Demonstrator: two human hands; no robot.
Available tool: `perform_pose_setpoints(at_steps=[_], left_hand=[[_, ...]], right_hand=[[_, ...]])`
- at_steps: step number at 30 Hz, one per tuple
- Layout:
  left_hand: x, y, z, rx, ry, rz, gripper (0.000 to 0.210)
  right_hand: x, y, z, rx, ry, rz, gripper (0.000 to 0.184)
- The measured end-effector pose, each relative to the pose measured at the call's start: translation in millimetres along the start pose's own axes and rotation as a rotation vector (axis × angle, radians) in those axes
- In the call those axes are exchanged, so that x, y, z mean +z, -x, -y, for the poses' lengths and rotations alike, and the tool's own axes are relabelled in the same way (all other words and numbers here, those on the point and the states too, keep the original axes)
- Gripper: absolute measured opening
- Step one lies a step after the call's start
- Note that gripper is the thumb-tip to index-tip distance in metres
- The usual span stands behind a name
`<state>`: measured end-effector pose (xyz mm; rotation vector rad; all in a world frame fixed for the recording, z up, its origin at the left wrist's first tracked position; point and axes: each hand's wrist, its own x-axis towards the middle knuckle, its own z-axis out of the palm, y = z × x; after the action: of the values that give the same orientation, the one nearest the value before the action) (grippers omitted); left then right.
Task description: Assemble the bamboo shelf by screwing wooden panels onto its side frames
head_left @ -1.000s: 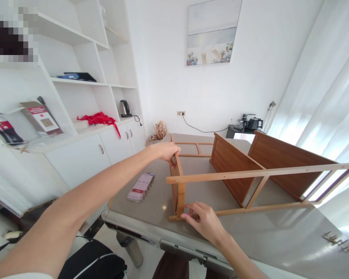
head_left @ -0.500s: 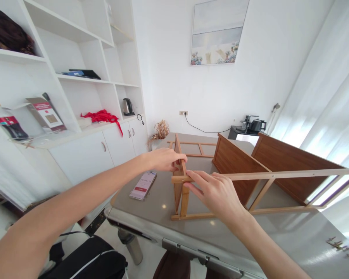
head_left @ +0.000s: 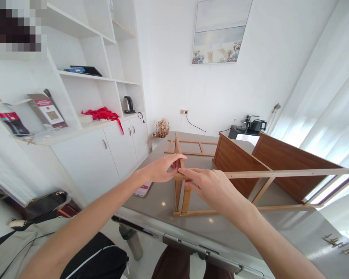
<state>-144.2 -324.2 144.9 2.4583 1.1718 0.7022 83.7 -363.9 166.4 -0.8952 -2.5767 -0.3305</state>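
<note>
A partly assembled wooden shelf lies on its side on the grey table point(head_left: 159, 223). Its pale upper side rail point(head_left: 250, 174) runs from the near left corner to the right edge. My left hand point(head_left: 164, 167) pinches the edge of the narrow end board point(head_left: 177, 145), just above that corner. My right hand point(head_left: 213, 182) grips the rail's left end, its thumb below and its fingers on top, with the index fingertip close to my left fingers. Two wide brown shelf boards point(head_left: 241, 164) stand between the side frames further right. Whatever lies between my fingertips at the joint is hidden.
A phone point(head_left: 143, 189) lies left of the shelf, partly behind my left forearm. Several screws point(head_left: 334, 241) sit at the table's right. A ladder-like wooden frame point(head_left: 192, 147) lies at the back. A black bag point(head_left: 104, 255) is below the table's left.
My left hand has shifted slightly down and left along the end board, and its forearm now covers most of the phone. My right fingertips have slid a little left at the corner.
</note>
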Motion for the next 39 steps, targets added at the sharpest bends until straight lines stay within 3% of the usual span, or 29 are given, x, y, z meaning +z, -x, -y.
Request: perform_pose_setpoints(at_steps=[4,8,10,14,19,22,24,31,39], left_hand=[[34.7,24,3,-0.109,0.164,-0.115,0.076],[60.4,40,1,-0.161,0.23,-0.144,0.092],[56.2,38,-2,-0.143,0.218,-0.135,0.094],[28.7,24,-13,-0.105,0.105,-0.032,0.08],[20.6,17,-24,-0.126,-0.013,-0.04,0.059],[28.2,18,-27,-0.15,-0.097,-0.096,0.056],[31.8,17,-27,-0.166,-0.133,-0.112,0.055],[29.8,15,-23,-0.193,-0.137,-0.099,0.058],[27.0,7,-20,-0.224,-0.099,-0.054,0.067]], right_hand=[[-4,-3,0,-0.011,-0.05,0.011,0.025],[-3,-2,-1,-0.029,-0.06,-0.006,0.024],[-5,-2,-1,-0.021,-0.071,0.021,0.026],[-5,-3,-2,-0.008,-0.068,0.018,0.029],[5,9,-1,-0.025,-0.064,-0.161,0.026],[19,33,-2,-0.061,-0.121,-0.358,0.025],[33,55,-4,-0.038,-0.168,-0.398,0.023],[89,123,-7,0.109,-0.399,-0.24,0.024],[140,144,-2,0.273,-0.442,-0.265,0.021]])
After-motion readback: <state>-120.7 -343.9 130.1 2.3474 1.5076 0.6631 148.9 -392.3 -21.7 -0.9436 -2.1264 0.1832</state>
